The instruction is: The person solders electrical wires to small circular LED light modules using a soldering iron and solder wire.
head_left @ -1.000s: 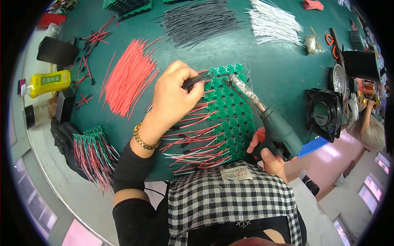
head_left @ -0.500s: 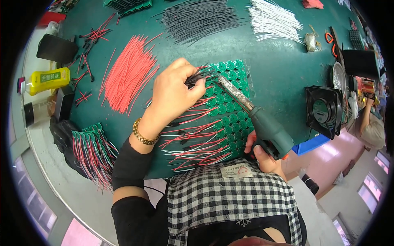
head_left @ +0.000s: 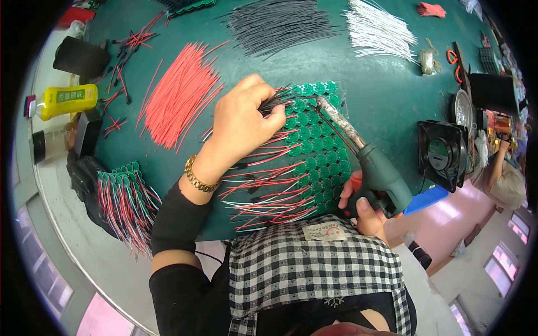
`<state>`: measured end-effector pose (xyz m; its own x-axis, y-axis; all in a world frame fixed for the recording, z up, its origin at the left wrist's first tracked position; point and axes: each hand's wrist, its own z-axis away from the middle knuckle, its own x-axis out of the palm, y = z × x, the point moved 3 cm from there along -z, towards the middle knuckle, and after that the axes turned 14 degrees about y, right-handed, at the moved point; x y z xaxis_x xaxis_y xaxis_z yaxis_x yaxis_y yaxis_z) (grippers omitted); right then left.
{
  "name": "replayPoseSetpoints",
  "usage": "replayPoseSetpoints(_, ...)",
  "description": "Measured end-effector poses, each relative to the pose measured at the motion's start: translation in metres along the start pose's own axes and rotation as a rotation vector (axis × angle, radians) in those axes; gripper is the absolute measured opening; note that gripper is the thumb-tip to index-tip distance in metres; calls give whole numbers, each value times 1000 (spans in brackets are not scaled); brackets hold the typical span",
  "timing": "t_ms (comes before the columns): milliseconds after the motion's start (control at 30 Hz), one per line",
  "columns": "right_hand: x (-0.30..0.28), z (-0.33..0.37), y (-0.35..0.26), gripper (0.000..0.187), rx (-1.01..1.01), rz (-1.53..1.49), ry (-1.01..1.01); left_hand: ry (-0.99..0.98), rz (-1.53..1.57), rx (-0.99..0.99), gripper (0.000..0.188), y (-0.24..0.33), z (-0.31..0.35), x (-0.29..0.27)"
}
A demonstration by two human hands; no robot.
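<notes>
My left hand point(head_left: 245, 122) is closed on a bunch of black wires point(head_left: 272, 105), their ends reaching over the far part of a panel of round green circuit boards point(head_left: 322, 171). In my right hand point(head_left: 365, 208) is a dark green soldering gun point(head_left: 381, 173). Its stained metal barrel points away and left, the tip near the wire ends; whether they touch I cannot make out. A thin tube runs beside the barrel. Red, white and black wires point(head_left: 263, 187) stick out leftward from the panel's left edge, several lying below my left wrist.
Piles of red wires point(head_left: 182, 95), black wires point(head_left: 280, 25) and white wires point(head_left: 380, 31) lie beyond and left of the panel. At right stand a black fan point(head_left: 441, 154) and a round metal dish point(head_left: 463, 109). Wired boards point(head_left: 126, 196) hang over the left table edge, near a yellow bottle point(head_left: 67, 101).
The soldering gun's tip has shifted right and slightly away from me, along the far rows of the panel. My left hand moved slightly right, still gripping the black wires.
</notes>
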<state>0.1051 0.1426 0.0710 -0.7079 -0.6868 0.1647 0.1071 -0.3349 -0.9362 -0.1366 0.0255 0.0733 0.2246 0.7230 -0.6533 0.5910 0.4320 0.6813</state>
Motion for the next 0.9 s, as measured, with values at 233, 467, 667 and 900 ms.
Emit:
replayPoseSetpoints(233,-8,3,2,49,12,-66,21,13,-28,50,12,3,0,-1)
replayPoseSetpoints(467,-12,7,4,47,14,-106,1,-86,-23,136,13,4,-1,-7)
replayPoseSetpoints(667,-16,10,7,47,3,-67,2,47,163,-26,19,27,-9,-39)
replayPoseSetpoints(900,-14,13,12,43,49,-68,-37,-45,118,-193,14,24,28,-15)
